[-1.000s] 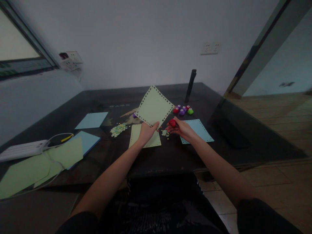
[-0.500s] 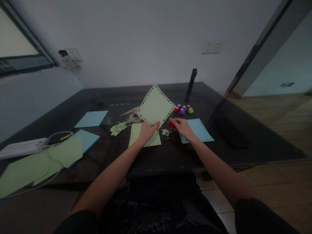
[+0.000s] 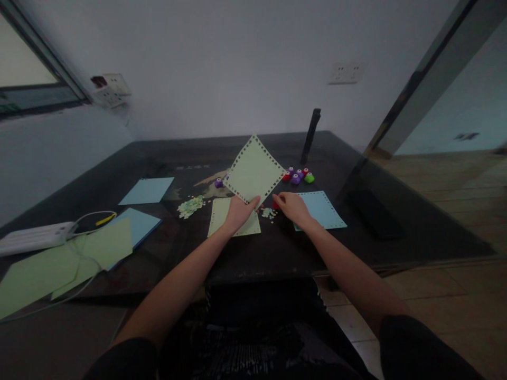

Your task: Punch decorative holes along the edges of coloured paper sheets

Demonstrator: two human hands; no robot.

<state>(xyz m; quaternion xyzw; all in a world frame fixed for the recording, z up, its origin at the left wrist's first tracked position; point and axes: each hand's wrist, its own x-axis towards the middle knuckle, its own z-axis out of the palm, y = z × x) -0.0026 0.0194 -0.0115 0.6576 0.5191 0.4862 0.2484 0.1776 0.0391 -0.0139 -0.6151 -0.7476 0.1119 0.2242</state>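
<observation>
My left hand (image 3: 238, 214) pinches the lower corner of a pale green sheet of paper (image 3: 255, 169), held up off the table and turned like a diamond. Small punched holes run along its edges. My right hand (image 3: 295, 207) is closed around a red paper punch (image 3: 275, 204), mostly covered by the fingers, just right of the sheet's lower edge. Under my left hand lies another pale green sheet (image 3: 217, 216) with a punched border. A blue sheet (image 3: 325, 211), punched along its edges too, lies under my right wrist. Between the hands is a small heap of punched paper bits (image 3: 269, 213).
Several coloured punches (image 3: 296, 179) stand behind my right hand, and a purple punch (image 3: 218, 183) sits left of the raised sheet. A bigger heap of paper bits (image 3: 190, 206), blue sheets (image 3: 146, 191), green sheets (image 3: 43, 269) and a power strip (image 3: 35, 238) with cable lie leftward.
The raised green sheet has shifted very slightly to the right against the table. My right hand has barely moved and stays on the red punch. The whole view has tilted a little.
</observation>
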